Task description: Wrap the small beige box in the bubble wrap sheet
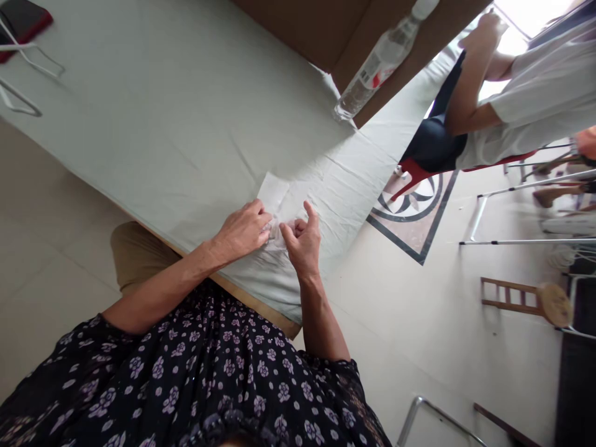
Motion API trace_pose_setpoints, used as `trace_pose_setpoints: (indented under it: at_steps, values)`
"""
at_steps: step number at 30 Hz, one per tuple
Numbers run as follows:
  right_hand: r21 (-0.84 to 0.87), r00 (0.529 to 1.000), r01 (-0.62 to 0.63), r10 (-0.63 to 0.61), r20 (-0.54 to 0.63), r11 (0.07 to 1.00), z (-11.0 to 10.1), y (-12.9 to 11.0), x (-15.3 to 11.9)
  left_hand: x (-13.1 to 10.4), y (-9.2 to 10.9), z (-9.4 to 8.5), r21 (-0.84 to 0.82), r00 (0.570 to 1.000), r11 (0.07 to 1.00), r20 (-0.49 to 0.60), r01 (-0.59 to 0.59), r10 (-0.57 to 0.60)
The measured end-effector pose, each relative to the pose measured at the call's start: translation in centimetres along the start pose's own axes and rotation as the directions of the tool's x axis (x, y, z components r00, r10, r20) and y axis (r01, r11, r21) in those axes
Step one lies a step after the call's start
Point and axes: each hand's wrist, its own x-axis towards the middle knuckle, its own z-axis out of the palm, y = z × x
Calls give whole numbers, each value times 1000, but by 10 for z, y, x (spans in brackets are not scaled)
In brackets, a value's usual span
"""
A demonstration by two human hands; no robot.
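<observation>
A thin white sheet [272, 191], which looks like folded paper or tissue, lies near the corner of the cloth-covered table. My left hand [244, 231] has its fingers curled closed on the near edge of this sheet. Facing it, my right hand [303, 245] holds its thumb against the crumpled near part of the sheet, its index finger raised and the others bent inward. Between both hands shows a small, pale, crinkled bit, too blurred to name.
A pale green cloth [153, 118] covers the table. A clear plastic bottle [379, 65] stands by a brown cardboard box [307, 31]. White wire stands [28, 102] are at far left. Another person [526, 99] sits at right. A wooden stool [526, 298] is on the floor.
</observation>
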Motion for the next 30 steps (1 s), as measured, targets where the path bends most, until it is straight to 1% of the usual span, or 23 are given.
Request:
trace_pose_setpoints:
  at_steps: [2,4,8,11,14,16,18,21,23,25,26,28,30]
  values:
    - [62,1000,2,-3,25,998,6,-3,0,1,0,0,-17,1000,1000,21,7,-7]
    - [87,999,3,-7,44,996,12,-5,0,2,0,1,-47,1000,999,14,7,-6]
    - [27,997,37,-38,65,999,15,-9,-2,2,-3,9,-131,999,991,-33,7,-12]
    - [-35,988,89,-84,130,995,10,-13,-4,2,-6,16,-214,997,977,-72,9,-25]
    - [-105,959,188,-159,236,977,2,-17,-8,1,-11,23,-337,986,941,-164,-22,-35]
    - [-162,932,258,-201,301,953,-2,-20,-9,0,-14,28,-429,975,903,-211,-25,-73]
    - [-213,909,306,-218,355,928,-6,-21,-10,-1,-14,33,-500,964,866,-235,-10,-125]
    - [-219,885,327,-217,411,919,-10,-21,-9,-2,-11,40,-528,943,849,-282,-2,-173]
    - [-144,875,292,-203,439,946,-13,-19,-5,-1,-8,43,-504,936,863,-307,-7,-172]
    - [-43,889,216,-178,422,975,-15,-16,-1,1,-5,44,-473,940,881,-302,-2,-160]
    - [1,910,178,-165,381,984,-16,-14,2,2,-5,44,-458,944,889,-291,7,-158]
    - [55,962,127,-137,237,990,-18,-10,9,4,-4,42,-428,953,903,-260,30,-155]
    - [57,990,88,-94,107,994,-20,-4,17,4,-3,39,-390,961,919,-231,49,-149]
